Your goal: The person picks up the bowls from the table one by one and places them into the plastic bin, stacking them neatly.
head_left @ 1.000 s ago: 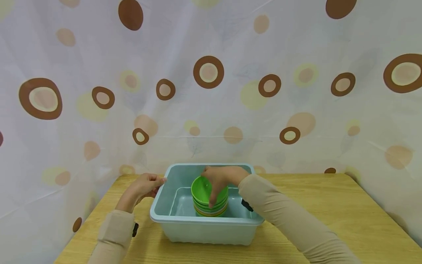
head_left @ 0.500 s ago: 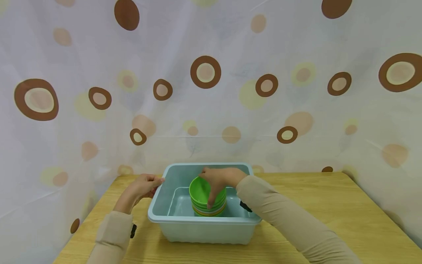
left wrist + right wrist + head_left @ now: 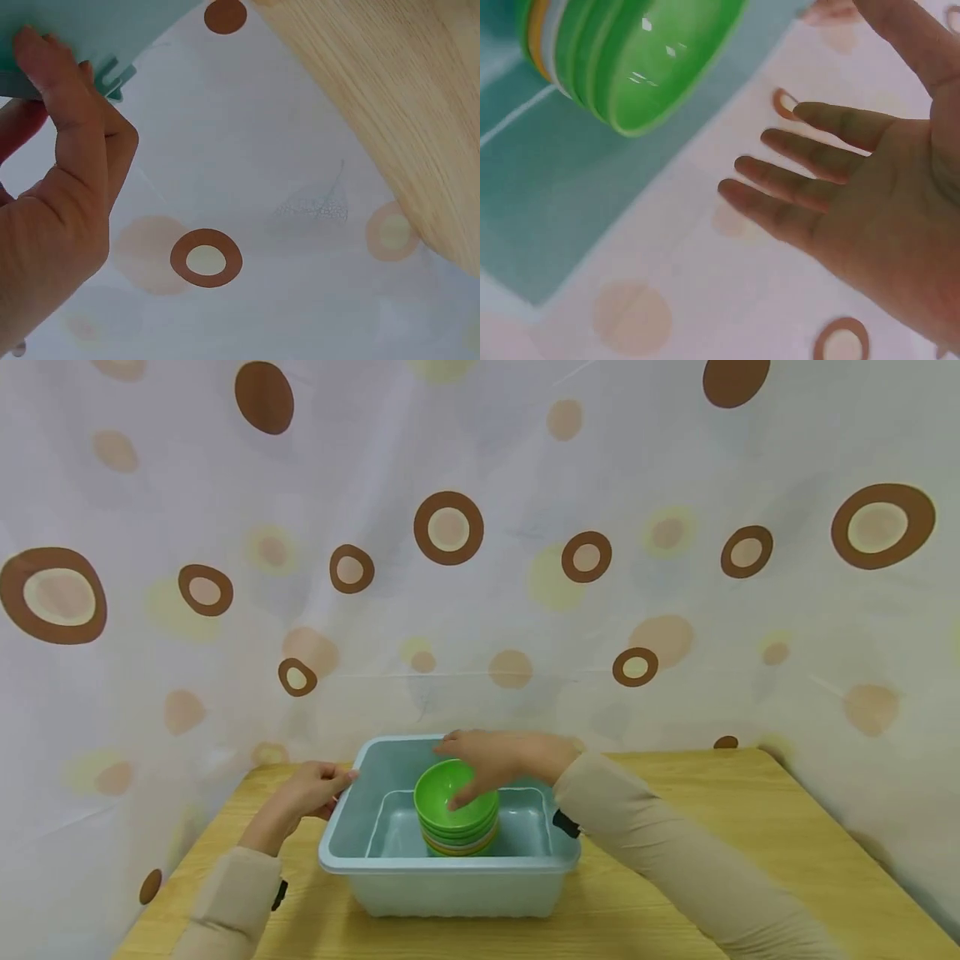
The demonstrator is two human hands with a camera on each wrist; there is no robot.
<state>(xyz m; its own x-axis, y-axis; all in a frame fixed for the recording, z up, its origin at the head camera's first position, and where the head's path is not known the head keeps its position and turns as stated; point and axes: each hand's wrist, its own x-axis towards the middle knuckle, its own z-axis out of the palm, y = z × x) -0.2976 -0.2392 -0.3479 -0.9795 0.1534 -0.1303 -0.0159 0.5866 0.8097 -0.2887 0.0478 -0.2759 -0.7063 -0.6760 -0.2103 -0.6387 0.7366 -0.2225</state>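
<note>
Your left hand (image 3: 311, 789) is gripping the left rim of the tub (image 3: 337, 835) at the table's (image 3: 712, 852) back edge — your right hand (image 3: 498, 760) is hovering open-fingered, holding nothing, over the stacked bowls (image 3: 456, 814) inside.

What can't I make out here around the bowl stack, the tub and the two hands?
- Stack of bowls: how many there are; the tub front wall hides the lowest in the head view, and the right wrist view's edge cuts them.
- Left hand: fingers behind the tub rim; the left wrist view shows only the thumb side.
- Right hand: whether its fingertips touch the top bowl is unclear in the head view.
</note>
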